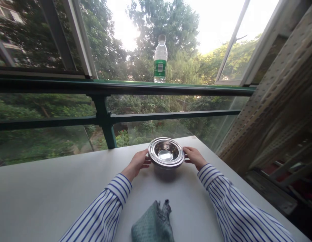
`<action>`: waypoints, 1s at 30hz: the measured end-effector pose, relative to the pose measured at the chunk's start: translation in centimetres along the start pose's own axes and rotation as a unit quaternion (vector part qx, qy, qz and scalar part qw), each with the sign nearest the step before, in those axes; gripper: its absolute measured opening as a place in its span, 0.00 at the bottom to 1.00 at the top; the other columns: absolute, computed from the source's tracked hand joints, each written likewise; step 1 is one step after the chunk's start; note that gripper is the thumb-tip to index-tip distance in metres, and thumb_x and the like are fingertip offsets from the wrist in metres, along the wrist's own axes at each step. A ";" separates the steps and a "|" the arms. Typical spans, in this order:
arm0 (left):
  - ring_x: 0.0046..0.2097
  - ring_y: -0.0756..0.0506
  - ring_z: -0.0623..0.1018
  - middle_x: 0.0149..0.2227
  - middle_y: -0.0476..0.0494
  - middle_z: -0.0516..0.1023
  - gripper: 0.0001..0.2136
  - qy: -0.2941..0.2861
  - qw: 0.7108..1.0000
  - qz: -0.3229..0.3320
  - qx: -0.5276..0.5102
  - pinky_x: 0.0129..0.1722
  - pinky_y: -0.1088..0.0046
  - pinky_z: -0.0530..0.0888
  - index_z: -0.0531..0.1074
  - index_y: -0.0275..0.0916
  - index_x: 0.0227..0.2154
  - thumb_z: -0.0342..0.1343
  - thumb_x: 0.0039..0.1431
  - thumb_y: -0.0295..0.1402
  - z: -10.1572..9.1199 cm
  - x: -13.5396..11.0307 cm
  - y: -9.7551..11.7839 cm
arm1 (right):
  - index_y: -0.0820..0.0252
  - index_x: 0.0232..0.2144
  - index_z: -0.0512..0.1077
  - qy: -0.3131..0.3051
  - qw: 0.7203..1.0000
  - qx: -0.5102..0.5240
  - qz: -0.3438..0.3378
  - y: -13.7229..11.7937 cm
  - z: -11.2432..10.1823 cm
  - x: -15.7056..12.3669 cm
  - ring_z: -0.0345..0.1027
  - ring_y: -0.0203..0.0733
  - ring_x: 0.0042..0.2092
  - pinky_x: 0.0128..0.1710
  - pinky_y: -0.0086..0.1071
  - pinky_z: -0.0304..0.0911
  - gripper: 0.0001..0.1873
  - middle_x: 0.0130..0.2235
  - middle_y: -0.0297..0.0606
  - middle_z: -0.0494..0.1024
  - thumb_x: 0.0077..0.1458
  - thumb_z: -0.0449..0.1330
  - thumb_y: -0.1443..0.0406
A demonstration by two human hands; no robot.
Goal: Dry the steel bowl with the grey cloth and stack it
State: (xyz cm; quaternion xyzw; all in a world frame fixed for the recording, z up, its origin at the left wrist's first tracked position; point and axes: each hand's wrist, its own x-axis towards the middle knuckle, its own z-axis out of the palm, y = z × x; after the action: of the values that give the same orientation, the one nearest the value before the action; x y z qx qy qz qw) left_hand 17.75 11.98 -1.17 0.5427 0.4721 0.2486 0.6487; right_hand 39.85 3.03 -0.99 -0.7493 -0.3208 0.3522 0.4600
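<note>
A shiny stainless steel bowl (166,153) is between my two hands, above the far part of the white table. Its rim shows several rings, and I cannot tell if it is one bowl or a nested stack. My left hand (138,162) grips the rim from the left, fingers partly under it. On the opposite side my right hand (195,157) holds the rim with thumb on top and fingers below. A shadow lies under the bowl; whether its base touches the table is unclear. Nearer to me lies a crumpled grey-green cloth (153,223), apart from both hands.
The white table (57,188) reaches a green metal railing (105,116) with glass panels. A clear plastic bottle with a green label (160,64) stands on the railing's top before an open window. A patterned curtain (269,87) hangs at the right, beside the table's edge.
</note>
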 end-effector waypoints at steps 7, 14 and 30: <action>0.31 0.49 0.72 0.37 0.39 0.71 0.21 0.007 0.990 0.052 0.133 0.28 0.74 0.68 0.67 0.33 0.37 0.45 0.51 0.48 -3.0 -3.6 -0.6 | 0.64 0.40 0.68 0.044 0.988 -0.054 -0.137 0.0 -0.7 -4.9 0.67 0.38 0.36 0.37 0.33 0.62 0.13 0.36 0.39 0.72 0.58 0.49 0.62; 0.20 0.51 0.65 0.17 0.49 0.67 0.19 -0.139 0.943 0.062 0.295 0.21 0.75 0.61 0.70 0.33 0.18 0.51 0.46 0.47 -5.0 -9.6 -3.5 | 0.61 0.47 0.67 -0.228 0.930 -0.195 -0.210 1.1 2.4 -13.2 0.69 0.41 0.36 0.36 0.33 0.63 0.26 0.38 0.42 0.75 0.49 0.57 0.52; 0.34 0.43 0.75 0.32 0.40 0.78 0.19 -0.133 0.954 0.150 0.224 0.32 0.71 0.69 0.74 0.31 0.36 0.57 0.43 0.40 -4.3 -12.2 -5.1 | 0.59 0.42 0.69 -0.227 0.892 -0.186 -0.343 0.2 5.6 -14.4 0.67 0.38 0.39 0.37 0.30 0.64 0.18 0.39 0.38 0.73 0.46 0.54 0.73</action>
State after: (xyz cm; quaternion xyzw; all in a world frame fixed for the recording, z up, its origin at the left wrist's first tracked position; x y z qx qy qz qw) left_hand 7.77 2.32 -1.65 0.7666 0.3382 0.1565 0.5229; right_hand 27.42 -6.01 0.33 -0.5637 -0.7137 0.2669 0.3189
